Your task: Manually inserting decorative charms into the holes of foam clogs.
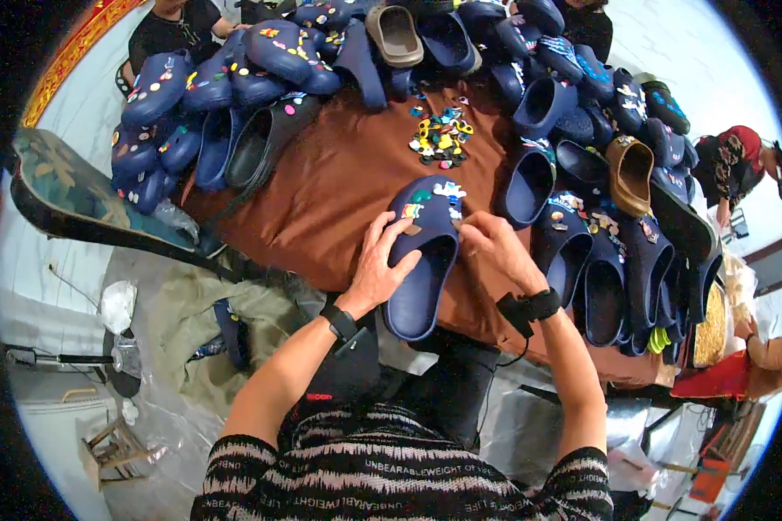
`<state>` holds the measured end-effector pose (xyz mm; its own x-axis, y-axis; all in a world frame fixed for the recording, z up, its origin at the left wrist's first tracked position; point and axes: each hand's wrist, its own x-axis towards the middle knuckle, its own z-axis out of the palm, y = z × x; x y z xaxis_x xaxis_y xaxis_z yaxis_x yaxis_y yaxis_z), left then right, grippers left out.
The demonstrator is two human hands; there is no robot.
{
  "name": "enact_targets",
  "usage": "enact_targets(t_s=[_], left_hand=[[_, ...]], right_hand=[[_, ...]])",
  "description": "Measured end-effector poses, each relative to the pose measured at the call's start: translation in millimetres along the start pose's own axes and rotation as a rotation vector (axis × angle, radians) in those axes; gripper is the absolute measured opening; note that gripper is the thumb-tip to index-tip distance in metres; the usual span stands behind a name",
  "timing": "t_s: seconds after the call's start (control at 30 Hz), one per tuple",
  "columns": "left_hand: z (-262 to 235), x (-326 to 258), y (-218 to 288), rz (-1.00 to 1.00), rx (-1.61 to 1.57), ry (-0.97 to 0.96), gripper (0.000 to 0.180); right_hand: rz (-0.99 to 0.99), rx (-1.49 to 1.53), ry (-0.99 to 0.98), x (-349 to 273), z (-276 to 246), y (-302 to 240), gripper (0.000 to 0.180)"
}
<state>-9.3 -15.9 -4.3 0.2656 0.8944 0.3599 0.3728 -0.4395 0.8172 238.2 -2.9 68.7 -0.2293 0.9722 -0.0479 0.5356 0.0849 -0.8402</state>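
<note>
"Fingers first: how do they stand?"

"On the left hand (374, 276), clamped on the clog's (424, 269) left side, thumb at the opening's rim. On the right hand (504, 252), drawn together at the opposite edge of the upper (428, 219)."

"Anything pinched there?"

"Can't tell; the tips hide it."

"Where's the clog, exactly?"

"Between the two sets of fingers, toe pointing away, over the near part of the worktop (313, 227). Charms (449, 193) sit on it just beyond the fingertips."

"Which step is that?"

"Fixing or adjusting a charm, I'd judge. Loose charms (443, 139) lie farther beyond the fingers, with other clogs (565, 252) to the right of the right ones."

"And the next move?"

"It seems to call for a firm left hold while the right fingers line up with a hole and press straight in, without nudging neighbouring charms."
</note>
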Motion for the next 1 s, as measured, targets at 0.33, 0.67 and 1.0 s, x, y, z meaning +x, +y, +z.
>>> enact_targets(t_s=[0.33,0.67,1.0], left_hand=[[-6.1,-1.6,0.9,0.038,-0.039,0.021,0.05],[-1.2,-1.8,3.4,0.011,-0.079,0.082,0.048],[0.3,-1.9,3.6,-0.006,-0.049,0.082,0.039]], right_hand=[[0.059,-0.398,0.178,-28.6,54.9,-13.9,0.071],[-0.104,-0.27,0.321,-35.1,16.6,1.7,0.056],[-0.042,-0.403,0.673,-44.8,-112.1,-0.2,0.048]])
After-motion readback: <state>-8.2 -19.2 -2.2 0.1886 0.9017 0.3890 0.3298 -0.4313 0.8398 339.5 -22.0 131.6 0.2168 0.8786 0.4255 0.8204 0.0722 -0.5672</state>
